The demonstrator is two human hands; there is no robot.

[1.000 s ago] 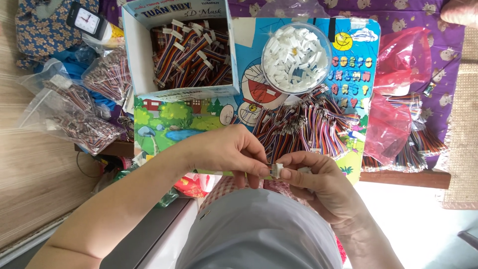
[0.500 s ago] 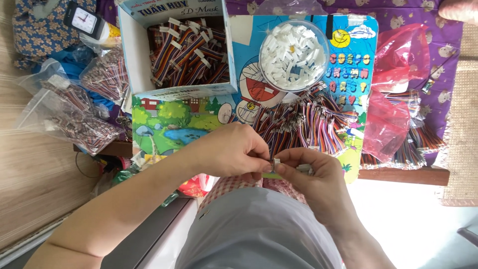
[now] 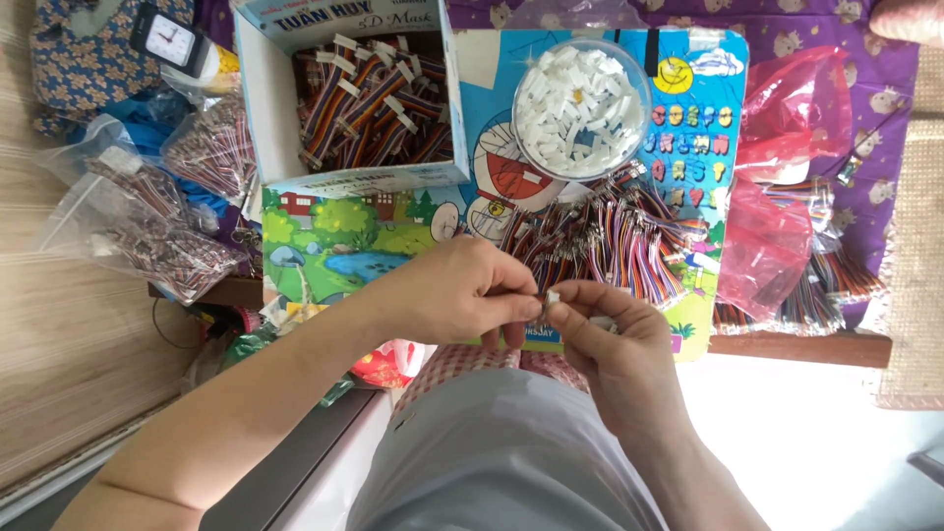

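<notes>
While the left hand (image 3: 462, 290) pinches a wire end and the right hand (image 3: 610, 339) grips a small white connector housing (image 3: 553, 296), both meet above the colourful surface (image 3: 334, 236); seating looks underway; next calls for steady alignment.

You are facing: white plugs (image 3: 580, 106) in a clear bowl (image 3: 639, 138); rainbow-striped wires (image 3: 610, 236); a bright blue cartoon mat (image 3: 393, 231); red bags (image 3: 787, 177); a purple flowered cloth (image 3: 885, 108).
</notes>
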